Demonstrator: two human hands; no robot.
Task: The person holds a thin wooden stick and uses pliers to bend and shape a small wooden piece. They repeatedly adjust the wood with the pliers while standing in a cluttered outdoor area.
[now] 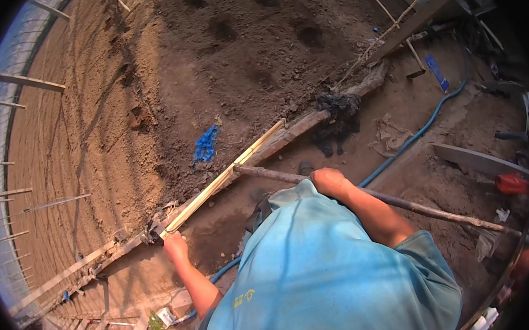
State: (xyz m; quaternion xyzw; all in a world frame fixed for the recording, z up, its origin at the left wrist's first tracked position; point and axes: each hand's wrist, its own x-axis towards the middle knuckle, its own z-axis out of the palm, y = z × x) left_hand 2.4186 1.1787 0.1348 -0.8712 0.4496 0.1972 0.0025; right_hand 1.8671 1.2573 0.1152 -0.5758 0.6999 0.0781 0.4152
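Observation:
My left hand (176,245) is closed around the near end of a bundle of pale wooden strips (222,179). The strips lie slantwise along a raised wooden border (307,124) at the edge of the soil bed. A small grey flat piece (159,229) shows beside my left fingers; what it is I cannot tell. In front of my body, my right hand (329,181) is closed on a long wooden pole (426,207). One tip of the pole meets the strips near their middle, and the other reaches far to the right.
Dark tilled soil (246,42) lies beyond the border, with a scrap of blue plastic (206,144) on it. Black plastic (338,118) is bunched over the border. A blue hose (421,131) crosses the path. A rope (395,26) runs to a slanting beam (419,14). Something red (513,184) is at right.

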